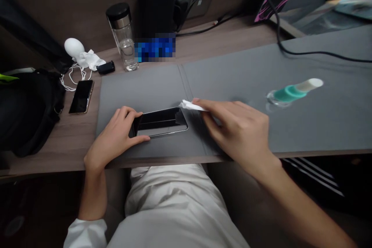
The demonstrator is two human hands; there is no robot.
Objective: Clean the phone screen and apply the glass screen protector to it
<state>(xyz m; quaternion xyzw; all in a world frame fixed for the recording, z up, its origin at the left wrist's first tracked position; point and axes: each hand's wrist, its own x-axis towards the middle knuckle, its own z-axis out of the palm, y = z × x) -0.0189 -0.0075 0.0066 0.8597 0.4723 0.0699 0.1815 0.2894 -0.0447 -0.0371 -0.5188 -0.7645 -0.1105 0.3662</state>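
A smartphone (pixel 162 122) with a dark, glossy, reflecting screen lies flat on the grey desk mat (pixel 139 83). My left hand (pixel 114 135) grips its left end, thumb along the near edge and fingers at the far edge, covering that end. Just beyond the phone's right end, my right hand (pixel 238 128) pinches a folded white tissue (pixel 192 105) between thumb and fingers. The tissue's tip is close to the phone's far right corner; I cannot tell whether they touch. To the right, a small clear-and-teal bottle (pixel 290 93) with a white top appears blurred on the mat.
A second phone (pixel 81 97) lies left of the mat, near white cords (pixel 71 79) and a black bag (pixel 26 112). A glass water bottle (pixel 126 42) and a black device (pixel 157 4) with a blue light stand behind. A black cable (pixel 277 27) crosses the back right.
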